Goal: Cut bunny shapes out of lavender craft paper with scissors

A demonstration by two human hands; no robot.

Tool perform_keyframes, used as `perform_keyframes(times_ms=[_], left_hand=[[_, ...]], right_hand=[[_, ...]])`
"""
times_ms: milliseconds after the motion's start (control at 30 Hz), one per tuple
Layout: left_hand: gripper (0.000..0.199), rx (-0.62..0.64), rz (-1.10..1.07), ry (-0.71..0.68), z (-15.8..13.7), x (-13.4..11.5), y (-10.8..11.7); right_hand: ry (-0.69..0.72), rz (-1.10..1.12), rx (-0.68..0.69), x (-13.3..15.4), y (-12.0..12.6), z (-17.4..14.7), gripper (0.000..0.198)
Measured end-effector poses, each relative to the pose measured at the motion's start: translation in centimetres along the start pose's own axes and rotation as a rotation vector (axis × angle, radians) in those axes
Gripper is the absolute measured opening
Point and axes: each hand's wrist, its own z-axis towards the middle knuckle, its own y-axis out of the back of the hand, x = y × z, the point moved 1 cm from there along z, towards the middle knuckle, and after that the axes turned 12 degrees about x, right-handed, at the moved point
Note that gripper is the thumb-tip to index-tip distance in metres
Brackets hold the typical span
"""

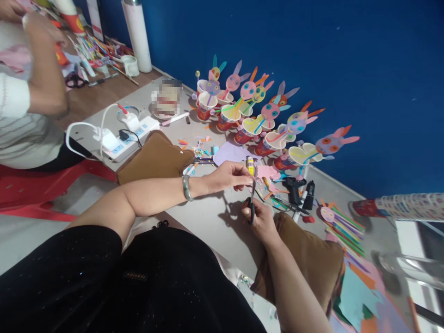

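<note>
Counter [215, 222] is carrying a row of paper cups [227, 124] w/ rabbit figures [248, 91] standing in them, prob. done. Coloured sheets [360, 296] and a loose rabbit head [326, 213] w/ strips [348, 231] are lying to the R, so more's prob. left. R hand [262, 219] is gripping scissors [252, 210] above the counter; L hand [227, 176] is pinching sth. by the blades, too small to ID.

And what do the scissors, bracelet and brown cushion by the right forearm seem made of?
Scissors: dark handles, probably plastic; thin grey blades, likely metal. Bracelet: smooth, glossy grey-green, perhaps stone or glass. Brown cushion: soft, creased cover with a dull sheen, fabric or leather-like; I cannot tell which.
</note>
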Motion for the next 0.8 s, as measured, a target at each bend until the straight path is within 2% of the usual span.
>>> perform_keyframes(times_ms=[800], left_hand=[[0.01,-0.012,0.03,-0.017,-0.05,-0.18,0.09]], right_hand=[[-0.006,0.017,-0.013,0.41,-0.05,-0.2,0.053]])
